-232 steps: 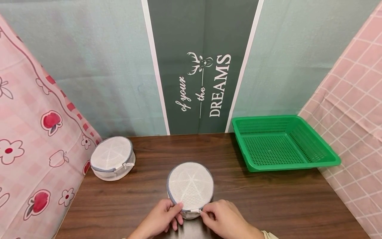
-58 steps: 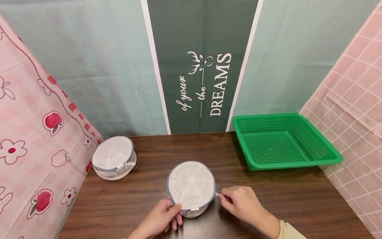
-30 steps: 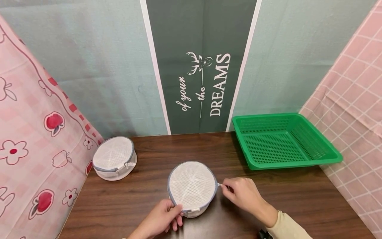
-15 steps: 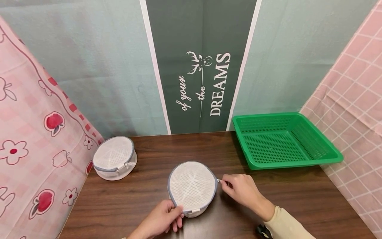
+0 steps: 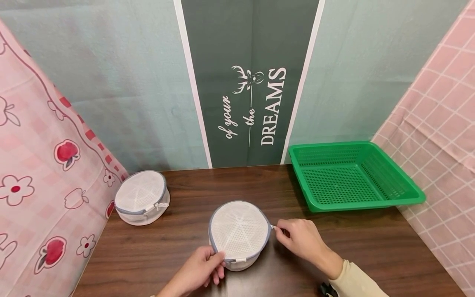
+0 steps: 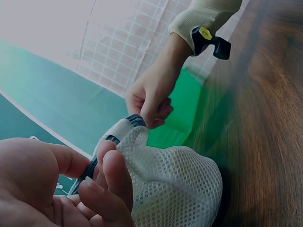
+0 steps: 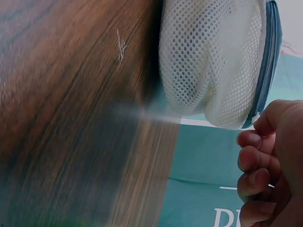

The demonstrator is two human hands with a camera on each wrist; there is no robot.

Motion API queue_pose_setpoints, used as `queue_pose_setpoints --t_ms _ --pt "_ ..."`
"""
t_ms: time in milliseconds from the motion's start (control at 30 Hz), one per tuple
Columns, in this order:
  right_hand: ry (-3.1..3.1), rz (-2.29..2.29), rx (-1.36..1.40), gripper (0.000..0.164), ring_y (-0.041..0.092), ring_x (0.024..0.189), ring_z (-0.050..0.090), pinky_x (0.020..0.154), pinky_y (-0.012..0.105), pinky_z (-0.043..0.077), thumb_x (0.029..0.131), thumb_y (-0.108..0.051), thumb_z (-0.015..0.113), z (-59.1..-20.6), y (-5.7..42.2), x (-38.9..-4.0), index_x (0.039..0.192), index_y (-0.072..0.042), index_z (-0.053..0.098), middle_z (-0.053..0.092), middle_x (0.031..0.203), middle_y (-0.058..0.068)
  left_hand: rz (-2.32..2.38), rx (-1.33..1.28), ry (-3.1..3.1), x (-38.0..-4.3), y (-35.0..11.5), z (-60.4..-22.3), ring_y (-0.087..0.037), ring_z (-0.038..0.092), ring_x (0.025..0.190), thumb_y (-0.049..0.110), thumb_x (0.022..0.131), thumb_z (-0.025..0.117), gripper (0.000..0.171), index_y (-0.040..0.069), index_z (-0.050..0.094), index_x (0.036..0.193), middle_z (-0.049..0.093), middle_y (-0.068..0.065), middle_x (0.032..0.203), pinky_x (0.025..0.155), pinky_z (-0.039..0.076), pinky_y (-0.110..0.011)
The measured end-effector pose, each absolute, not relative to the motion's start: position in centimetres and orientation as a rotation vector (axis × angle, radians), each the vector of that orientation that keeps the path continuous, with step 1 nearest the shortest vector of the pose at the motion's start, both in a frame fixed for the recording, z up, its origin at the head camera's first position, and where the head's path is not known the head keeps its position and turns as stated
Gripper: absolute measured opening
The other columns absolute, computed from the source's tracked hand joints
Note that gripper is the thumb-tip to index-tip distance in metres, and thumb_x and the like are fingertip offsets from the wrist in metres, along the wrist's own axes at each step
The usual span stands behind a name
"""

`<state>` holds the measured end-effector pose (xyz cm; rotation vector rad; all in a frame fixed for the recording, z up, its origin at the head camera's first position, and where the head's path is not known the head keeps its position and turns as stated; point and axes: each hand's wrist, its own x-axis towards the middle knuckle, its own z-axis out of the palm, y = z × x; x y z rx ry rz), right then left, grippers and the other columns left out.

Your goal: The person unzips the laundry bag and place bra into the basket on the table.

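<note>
Round mesh laundry bag (image 5: pixel 239 229) sits near centre, the left hand (image 5: pixel 202 266) pinching its near-left edge. The right hand (image 5: pixel 302 240), fingers curled, pinches the zipper pull (image 5: pixel 273 227), drawn from the near side to the right: partway round.

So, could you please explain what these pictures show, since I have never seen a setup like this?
Of course. There is no robot here: a person works bare-handed. The wide picture comes from a camera worn on the head, looking forward and down. The two tilted close-ups come from cameras worn on the left and right wrists.

On the wooden table are two round white mesh bags and a basket. The left hand pinches the edge of the near bag, while the right hand pinches its zip pull. The other bag sits at the far left, and the green basket at the far right.
</note>
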<state>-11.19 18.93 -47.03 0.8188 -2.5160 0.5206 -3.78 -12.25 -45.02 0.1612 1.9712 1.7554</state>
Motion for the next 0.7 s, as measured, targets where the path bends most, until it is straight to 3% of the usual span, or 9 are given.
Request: queue_pose_setpoints --t_ms 200,333,533,700 --pt "-2.509 0.526 0.811 0.042 -0.008 0.05 0.027 0.044 0.014 0.022 0.078 -0.014 0.071 -46.8 18.8 -10.4 0.06 -0.032 0.037 0.024 0.058 -0.025 1.802 0.128 1.963 -4.0 -12.5 -45.1 -0.008 0.055 0.053 0.024 0.106 0.053 0.039 -0.013 0.059 0.093 0.065 -0.002 0.071 0.042 0.036 -0.016" --pt "-2.5 0.529 0.812 0.044 -0.008 0.05 0.024 0.044 0.013 0.02 0.078 -0.014 0.07 -46.6 18.6 -10.0 0.059 -0.031 0.035 0.022 0.058 -0.025 1.83 0.134 1.943 -4.1 -12.5 -45.1 -0.008 0.056 0.054 0.027 0.107 0.054 0.041 -0.013 0.058 0.098 0.065 -0.004 0.075 0.042 0.037 -0.017" --pt "-2.489 0.531 0.825 0.044 -0.008 0.051 0.022 0.044 0.013 0.018 0.078 -0.015 0.07 -46.4 18.4 -9.6 0.059 -0.029 0.033 0.019 0.059 -0.024 1.859 0.236 1.944 -4.1 -12.6 -45.4 -0.008 0.058 0.058 0.014 0.1 0.064 0.023 -0.008 0.057 0.104 0.064 -0.004 0.079 0.043 0.04 -0.017" --pt "-2.468 0.542 0.846 0.041 -0.006 0.052 0.023 0.044 0.013 0.019 0.079 -0.016 0.07 -46.2 18.1 -9.4 0.058 -0.027 0.036 0.021 0.06 -0.023 1.884 0.279 1.947 -4.2 -12.7 -45.5 -0.008 0.059 0.061 0.009 0.096 0.069 0.027 -0.009 0.053 0.109 0.062 -0.006 0.081 0.045 0.041 -0.016"
